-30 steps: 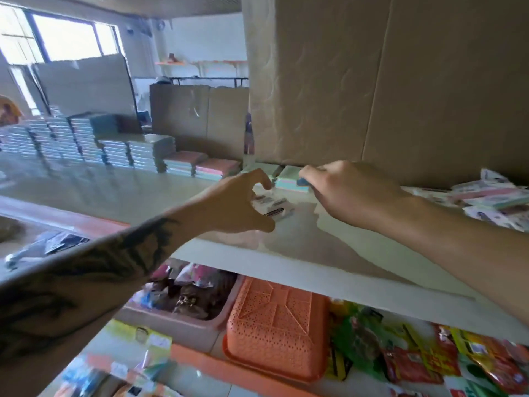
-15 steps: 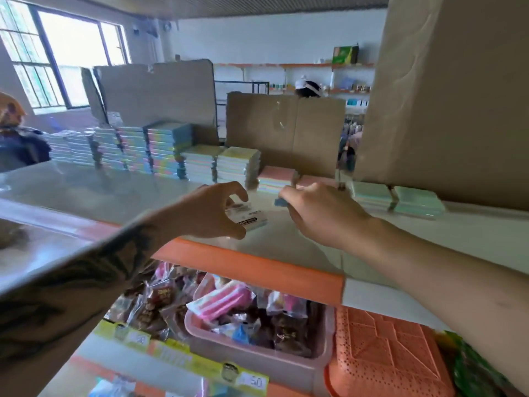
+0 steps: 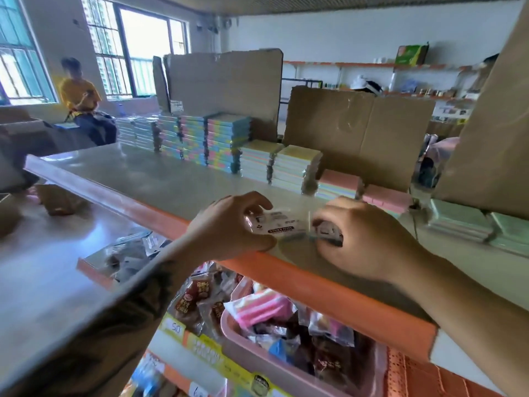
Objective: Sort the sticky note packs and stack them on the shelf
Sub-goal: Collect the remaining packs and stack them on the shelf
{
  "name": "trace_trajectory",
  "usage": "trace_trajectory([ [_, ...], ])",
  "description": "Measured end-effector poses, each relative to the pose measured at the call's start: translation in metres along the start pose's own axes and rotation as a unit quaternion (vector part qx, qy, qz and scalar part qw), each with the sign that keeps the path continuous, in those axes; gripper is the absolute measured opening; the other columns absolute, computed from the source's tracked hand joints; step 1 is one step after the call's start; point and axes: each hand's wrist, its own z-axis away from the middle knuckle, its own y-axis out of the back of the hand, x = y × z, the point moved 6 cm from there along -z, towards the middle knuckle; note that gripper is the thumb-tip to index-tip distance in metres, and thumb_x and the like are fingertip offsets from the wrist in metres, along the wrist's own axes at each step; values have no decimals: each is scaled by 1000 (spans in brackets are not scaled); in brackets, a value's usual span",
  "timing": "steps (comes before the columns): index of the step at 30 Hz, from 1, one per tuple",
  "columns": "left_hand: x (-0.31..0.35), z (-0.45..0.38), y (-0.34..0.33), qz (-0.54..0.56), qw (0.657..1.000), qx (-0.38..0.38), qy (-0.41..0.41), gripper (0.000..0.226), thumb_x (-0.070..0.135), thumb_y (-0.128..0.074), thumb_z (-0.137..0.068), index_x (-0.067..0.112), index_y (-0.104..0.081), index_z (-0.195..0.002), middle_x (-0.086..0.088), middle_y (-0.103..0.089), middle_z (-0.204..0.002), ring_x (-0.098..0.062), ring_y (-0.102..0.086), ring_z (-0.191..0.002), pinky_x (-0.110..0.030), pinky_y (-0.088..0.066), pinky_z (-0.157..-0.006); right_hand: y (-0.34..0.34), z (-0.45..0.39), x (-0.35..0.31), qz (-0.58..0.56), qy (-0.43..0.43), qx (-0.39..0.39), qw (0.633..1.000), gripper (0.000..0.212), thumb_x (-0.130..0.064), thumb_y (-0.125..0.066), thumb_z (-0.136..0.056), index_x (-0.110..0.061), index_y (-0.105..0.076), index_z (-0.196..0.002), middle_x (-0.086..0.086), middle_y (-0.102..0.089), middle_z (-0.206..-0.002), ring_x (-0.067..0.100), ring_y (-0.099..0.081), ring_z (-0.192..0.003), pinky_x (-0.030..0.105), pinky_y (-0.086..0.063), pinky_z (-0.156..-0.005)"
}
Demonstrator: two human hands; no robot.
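Observation:
Both hands hold a sticky note pack point(image 3: 282, 224) in clear wrap with a white label, just above the front of the grey shelf point(image 3: 160, 181). My left hand point(image 3: 229, 227) grips its left end, thumb underneath. My right hand point(image 3: 363, 239) grips its right end. Along the back of the shelf stand sorted stacks: tall multicolour packs point(image 3: 226, 141), yellow-topped packs point(image 3: 297, 167), low pink packs point(image 3: 340, 184) and green packs point(image 3: 458, 222) at the right.
Cardboard sheets point(image 3: 357, 133) stand behind the stacks, and a large cardboard box point(image 3: 492, 144) sits at the right. Below the orange shelf edge point(image 3: 315, 285) is a pink bin point(image 3: 257, 353) of snack packets. A person in yellow point(image 3: 80, 96) sits by the windows.
The view has swung left along the shelf, away from the green packs. Both hands moved left with it and came together on the labelled pack, which my left hand was carrying before.

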Motion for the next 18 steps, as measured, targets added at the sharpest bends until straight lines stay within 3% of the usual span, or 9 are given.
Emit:
trace_trajectory([
  [2, -2, -1, 1, 40, 999, 11, -1, 41, 65, -65, -67, 51, -64, -106, 29, -67, -99, -4, -64, -96, -37, -55, -88, 6, -1, -4, -32, 3, 26, 999, 37, -48, -61, -84, -32, -65, -117, -9, -65, -109, 16, -64, -96, 39, -55, -78],
  [4, -6, -2, 3, 149, 989, 9, -4, 33, 64, -57, -71, 42, -72, -91, 17, -73, -90, -13, -69, -88, -42, -56, -87, 7, -2, -9, -79, 17, 33, 996, 43, -43, -72, -86, -32, -60, -126, -9, -65, -118, 15, -63, -103, 39, -55, -83],
  [7, -4, -1, 6, 279, 960, 11, -11, 45, 58, -58, -73, 15, -72, -73, -10, -69, -73, -17, -62, -66, -30, -46, -71, 6, -3, -13, -121, 32, 53, 991, 45, -38, -75, -89, -31, -58, -130, -9, -67, -123, 15, -66, -105, 42, -56, -87],
  [9, -3, 0, 9, 313, 949, 23, -4, 61, 55, -63, -72, -6, -68, -74, -22, -65, -71, -14, -58, -60, -22, -43, -62, 5, -4, -14, -124, 32, 70, 989, 41, -34, -73, -92, -32, -58, -129, -11, -69, -118, 16, -67, -96, 44, -57, -82],
  [11, -2, 0, 9, 314, 949, 19, 2, 71, 63, -61, -72, -8, -70, -76, -21, -69, -72, -17, -59, -61, -22, -42, -62, 3, -5, -12, -127, 30, 75, 989, 42, -32, -72, -93, -34, -56, -132, -13, -69, -114, 16, -68, -90, 44, -57, -78],
  [13, -1, 1, 5, 307, 952, -4, 9, 76, 66, -63, -85, -9, -72, -80, -8, -71, -62, -12, -58, -54, -21, -42, -58, -1, -4, -10, -131, 21, 62, 989, 50, -35, -71, -94, -35, -50, -139, -14, -68, -116, 15, -68, -91, 44, -57, -80],
  [15, -3, 1, 4, 280, 960, 2, 23, 69, 55, -50, -97, -9, -70, -79, 9, -59, -45, 2, -47, -38, -13, -36, -47, -4, -3, -10, -129, 18, 52, 990, 59, -37, -72, -93, -35, -43, -145, -13, -66, -120, 14, -68, -94, 44, -57, -82],
  [18, 0, 0, 4, 237, 970, 14, 47, 53, 40, -40, -106, 10, -65, -70, 15, -41, -31, 2, -40, -27, -7, -26, -36, -5, -2, -11, -114, 25, 43, 992, 70, -40, -74, -91, -35, -37, -150, -8, -63, -129, 13, -64, -107, 36, -54, -87],
])
